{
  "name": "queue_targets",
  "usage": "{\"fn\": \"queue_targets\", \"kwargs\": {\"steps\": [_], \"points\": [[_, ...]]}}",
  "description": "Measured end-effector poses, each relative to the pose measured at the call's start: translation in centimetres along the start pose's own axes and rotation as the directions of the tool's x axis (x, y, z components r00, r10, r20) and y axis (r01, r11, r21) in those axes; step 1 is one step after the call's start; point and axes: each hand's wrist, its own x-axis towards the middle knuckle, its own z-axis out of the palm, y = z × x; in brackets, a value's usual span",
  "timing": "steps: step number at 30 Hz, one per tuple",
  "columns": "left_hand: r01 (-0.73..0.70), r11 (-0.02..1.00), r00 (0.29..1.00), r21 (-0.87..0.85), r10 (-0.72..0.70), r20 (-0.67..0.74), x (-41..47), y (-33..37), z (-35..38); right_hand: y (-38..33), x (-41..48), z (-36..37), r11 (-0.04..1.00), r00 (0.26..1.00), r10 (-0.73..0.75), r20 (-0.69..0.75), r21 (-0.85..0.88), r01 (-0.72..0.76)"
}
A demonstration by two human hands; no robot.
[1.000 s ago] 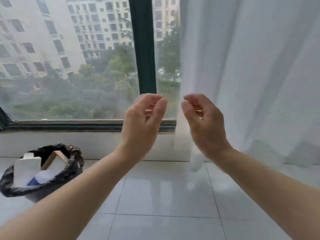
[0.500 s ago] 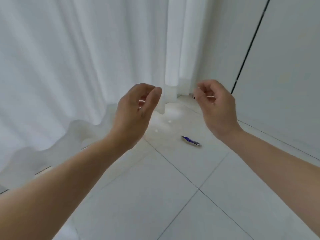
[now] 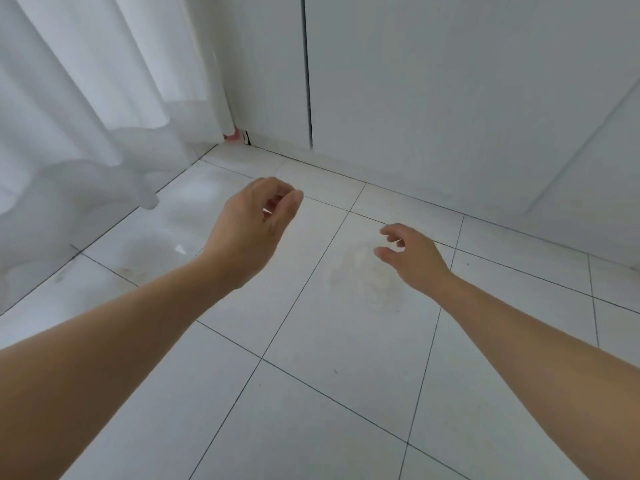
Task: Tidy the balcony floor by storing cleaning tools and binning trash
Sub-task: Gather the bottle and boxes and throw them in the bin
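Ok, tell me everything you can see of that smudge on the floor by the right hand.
The smudge is a faint, pale beige, roughly oval patch of swirled streaks on one glossy white floor tile, and looks like a dried residue. It lies flat, within the tile's grout lines. The right hand hovers, open and empty, over its upper right edge; whether it touches cannot be told. Nothing else lies on it.

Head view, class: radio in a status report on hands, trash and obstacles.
Left hand and right hand both open, empty, over the tiled floor. No trash or tools in view. Curtain hangs at left; nothing blocking.
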Motion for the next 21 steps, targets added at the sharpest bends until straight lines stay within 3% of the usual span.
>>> {"fn": "queue_targets", "kwargs": {"steps": [5, 10, 16, 21], "points": [[0.017, 0.999, 0.998, 0.048, -0.019, 0.052, 1.1, -3.8, 1.3, 3.1, 2.2, 4.9, 0.952, 0.945, 0.203, 0.258, -0.277, -0.129], [0.1, 0.99, 0.989, 0.101, -0.11, 0.1, 0.7, -9.4, 1.2, 4.6, 3.4, 9.5, 0.9, 0.874, 0.343, 0.345, -0.388, -0.2], [0.18, 0.969, 0.97, 0.172, -0.203, 0.13, -0.3, -16.1, -0.5, 5.6, 6.7, 14.0, 0.832, 0.853, 0.394, 0.341, -0.526, -0.174], [0.232, 0.935, 0.948, 0.267, -0.278, 0.152, -0.5, -21.4, -1.7, 4.7, 7.0, 17.7, 0.777, 0.909, 0.312, 0.278, -0.625, -0.076]]}}
